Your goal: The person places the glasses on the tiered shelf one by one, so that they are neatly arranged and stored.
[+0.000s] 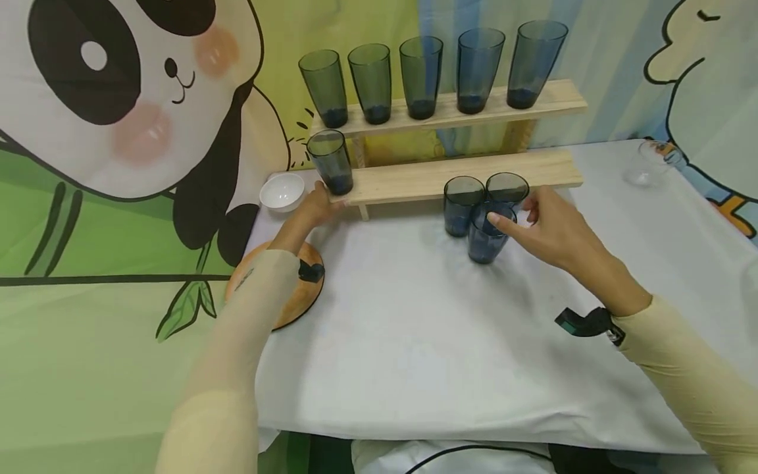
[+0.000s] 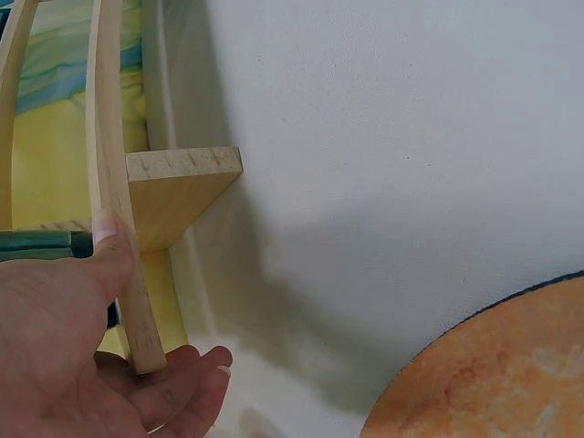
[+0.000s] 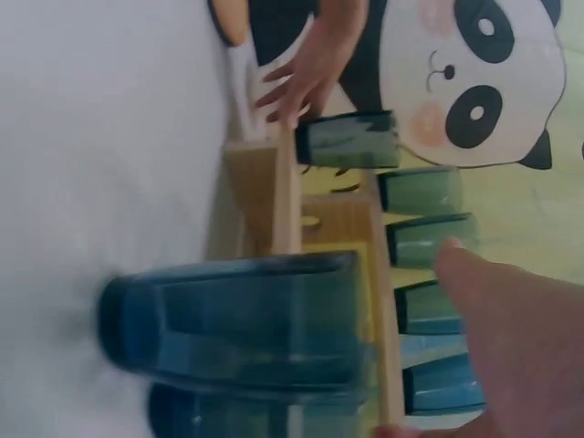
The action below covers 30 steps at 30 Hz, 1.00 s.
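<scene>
My left hand [image 1: 314, 209] is at the left end of the wooden shelf [image 1: 450, 172], thumb on its edge and fingers curled beneath it. Just above that hand, a dark blue-grey glass [image 1: 333, 164] stands on the lower plank. My right hand [image 1: 553, 227] reaches in from the right beside three similar glasses grouped on the table: a left one [image 1: 460, 210], a rear one [image 1: 508, 185] and a front one [image 1: 487, 243]. Its thumb [image 3: 461, 260] is extended, overlapping the front glass's rim in the head view. The other fingers are partly hidden near the rear glass.
Several matching glasses [image 1: 422, 79] line the upper plank [image 1: 556, 99]. A white bowl [image 1: 282, 192] and a round orange-brown board [image 1: 304, 289] lie at the left, the board partly under my left arm. A clear glass vessel [image 1: 647, 168] stands far right on the white-covered table [image 1: 403, 349].
</scene>
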### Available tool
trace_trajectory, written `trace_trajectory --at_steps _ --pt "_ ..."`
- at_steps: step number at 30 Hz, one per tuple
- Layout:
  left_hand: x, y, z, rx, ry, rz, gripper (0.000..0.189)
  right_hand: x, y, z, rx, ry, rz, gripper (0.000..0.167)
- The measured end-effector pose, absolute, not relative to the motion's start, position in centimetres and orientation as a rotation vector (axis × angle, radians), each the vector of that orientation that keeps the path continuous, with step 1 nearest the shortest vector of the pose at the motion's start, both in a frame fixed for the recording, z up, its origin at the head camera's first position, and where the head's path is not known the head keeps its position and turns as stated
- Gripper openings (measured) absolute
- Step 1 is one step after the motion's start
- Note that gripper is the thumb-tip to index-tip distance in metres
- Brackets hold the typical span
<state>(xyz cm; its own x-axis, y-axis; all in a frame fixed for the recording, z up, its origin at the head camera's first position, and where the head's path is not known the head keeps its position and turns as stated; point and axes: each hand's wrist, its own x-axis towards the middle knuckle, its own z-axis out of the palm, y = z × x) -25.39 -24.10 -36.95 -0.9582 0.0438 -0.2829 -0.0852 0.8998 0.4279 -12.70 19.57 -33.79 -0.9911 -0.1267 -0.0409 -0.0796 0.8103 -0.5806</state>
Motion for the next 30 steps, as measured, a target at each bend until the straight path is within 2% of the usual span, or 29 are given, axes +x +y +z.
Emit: trace_trajectory --at_steps 4,11,15,23,30 --pt "-25.1 -24.6 -36.2 -0.06 2.767 0.651 0.099 -12.8 19.5 -35.4 -0.159 2.848 -0.781 0.114" --pt "-25.5 -24.2 -36.6 -0.052 2.77 0.669 0.1 -13.6 19.0 -38.3 -0.193 2.835 -0.974 0.111" --pt "-25.4 -24.0 -36.6 -0.082 2.765 0.666 0.099 -13.6 19.0 -39.6 -0.212 2.791 -1.074 0.116" --pt "-25.3 -23.8 -36.4 -0.088 2.744 0.676 0.099 -13.0 19.5 -40.8 -0.361 2.607 -1.263 0.092" --pt "-25.5 -23.9 -36.6 -0.078 2.755 0.685 0.099 -11.9 18.4 -40.7 -0.476 2.476 -1.269 0.094"
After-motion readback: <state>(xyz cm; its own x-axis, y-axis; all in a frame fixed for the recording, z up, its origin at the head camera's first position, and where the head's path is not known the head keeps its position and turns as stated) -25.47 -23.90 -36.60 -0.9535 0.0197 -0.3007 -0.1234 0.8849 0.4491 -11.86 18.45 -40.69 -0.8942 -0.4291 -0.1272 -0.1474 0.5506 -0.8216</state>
